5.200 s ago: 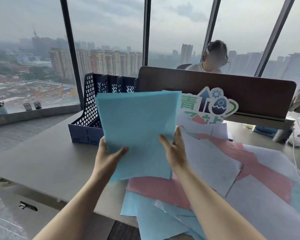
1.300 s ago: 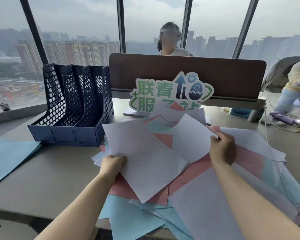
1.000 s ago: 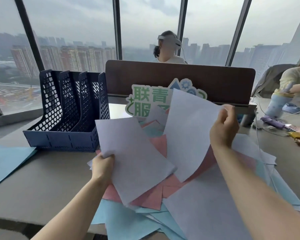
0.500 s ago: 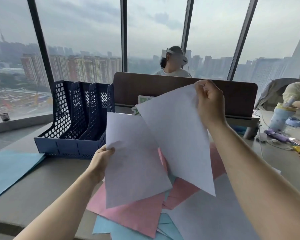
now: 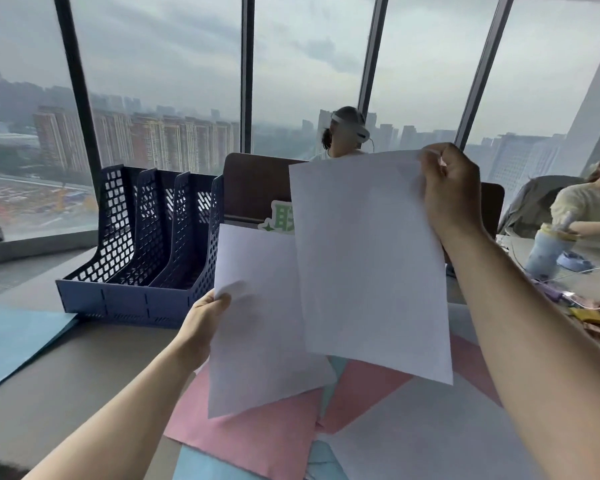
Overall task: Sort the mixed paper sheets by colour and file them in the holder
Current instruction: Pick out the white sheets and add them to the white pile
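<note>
Each white sheet is light, thin and floppy, so it will likely sag or flutter if held by one corner and crease if squeezed hard; a pinch at an edge or corner, as both hands use, looks the sensible hold, with a second hand to steady it for sliding into a slot. The left hand [image 5: 205,315] pinches the left edge of one white sheet [image 5: 257,323] with thumb on the front, and that sheet hangs low over the pile. The right hand [image 5: 451,192] has its grip closed on the top right corner of a second white sheet [image 5: 368,265], held higher and overlapping the first in front. Both sheets look plain, smooth and unmarked, slightly bowed. Beneath them, pink sheets [image 5: 257,434], pale blue ones and more white lie mixed on the bench [image 5: 84,386]. A blue sheet [image 5: 11,337] lies apart at the left. The dark blue mesh holder [image 5: 142,258] stands just left of the raised sheets, and its visible slots show no paper.
</note>
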### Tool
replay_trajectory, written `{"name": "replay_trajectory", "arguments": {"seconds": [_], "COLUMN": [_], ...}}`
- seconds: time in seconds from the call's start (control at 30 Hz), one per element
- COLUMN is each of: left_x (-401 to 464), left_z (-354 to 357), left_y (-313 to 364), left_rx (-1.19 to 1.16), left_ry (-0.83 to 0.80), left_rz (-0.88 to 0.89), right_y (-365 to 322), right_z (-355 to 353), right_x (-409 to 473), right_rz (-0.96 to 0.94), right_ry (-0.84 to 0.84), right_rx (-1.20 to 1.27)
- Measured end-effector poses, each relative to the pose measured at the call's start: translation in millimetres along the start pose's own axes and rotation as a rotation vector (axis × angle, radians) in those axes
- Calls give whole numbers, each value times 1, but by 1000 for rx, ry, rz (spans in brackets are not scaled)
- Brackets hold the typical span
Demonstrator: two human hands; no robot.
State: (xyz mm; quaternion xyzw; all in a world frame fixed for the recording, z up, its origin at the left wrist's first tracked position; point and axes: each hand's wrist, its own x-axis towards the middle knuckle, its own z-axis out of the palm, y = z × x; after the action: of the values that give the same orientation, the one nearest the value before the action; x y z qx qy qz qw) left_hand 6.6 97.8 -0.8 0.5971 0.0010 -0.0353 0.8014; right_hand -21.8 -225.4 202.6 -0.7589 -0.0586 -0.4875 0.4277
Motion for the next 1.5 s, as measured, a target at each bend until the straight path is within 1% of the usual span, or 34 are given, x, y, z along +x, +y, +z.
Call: {"name": "replay_trajectory", "arguments": {"seconds": [0.13,0.27,0.33,0.43,0.53,0.63,0.67,0.73,0.8,0.83,0.87,0.93,1.03,1.07,1.13,1.2,1.23,1.33,1.43,1.5], "left_x": [-6,-15,-22,-30,-32,-35,-35,-38,-37,-36,-35,-32,-26,-24,-22,-23,-23,-22,-22,-22], "left_z": [18,36,43,50,49,46,46,47,46,44,41,33,19,17,12,10,8,6,7,7], "left_y": [3,1,3,-2,-16,-27,-30,-35,-41,-43,-45,-47,-52,-53,-56,-56,-57,-60,-60,-61], "left_rx": [-91,-125,-126,-39,46,-23,-13,98,210,242,262,305,338,323,302,285,284,267,249,252], "left_ry": [-66,-143,-129,-85,-46,-96,-133,-168,-133,-99,-64,9,61,66,70,87,92,84,83,79], "left_rz": [-38,-64,-74,-90,-175,-259,-249,-175,-140,-138,-138,-147,-191,-205,-236,-252,-260,-272,-276,-281], "right_y": [11,43,57,69,74,82,84,88,97,104,113,126,132,130,124,123,123,125,123,122], "right_z": [21,48,55,64,67,63,62,62,58,52,43,20,-11,-17,-21,-23,-25,-37,-48,-55], "right_x": [-22,-63,-83,-110,-132,-148,-152,-159,-162,-163,-164,-164,-164,-164,-165,-170,-174,-180,-183,-186], "right_rz": [2,38,73,86,95,137,164,264,462,548,588,565,446,398,296,206,166,91,57,68], "right_ry": [-56,-73,-119,-153,-165,-194,-213,-307,-485,-582,-687,-922,-1315,-1412,-1532,-1593,-1605,-1573,-1537,-1503], "right_rx": [-84,-184,-253,-369,-463,-544,-559,-511,-378,-348,-382,-527,-672,-712,-830,-930,-942,-913,-885,-860]}}
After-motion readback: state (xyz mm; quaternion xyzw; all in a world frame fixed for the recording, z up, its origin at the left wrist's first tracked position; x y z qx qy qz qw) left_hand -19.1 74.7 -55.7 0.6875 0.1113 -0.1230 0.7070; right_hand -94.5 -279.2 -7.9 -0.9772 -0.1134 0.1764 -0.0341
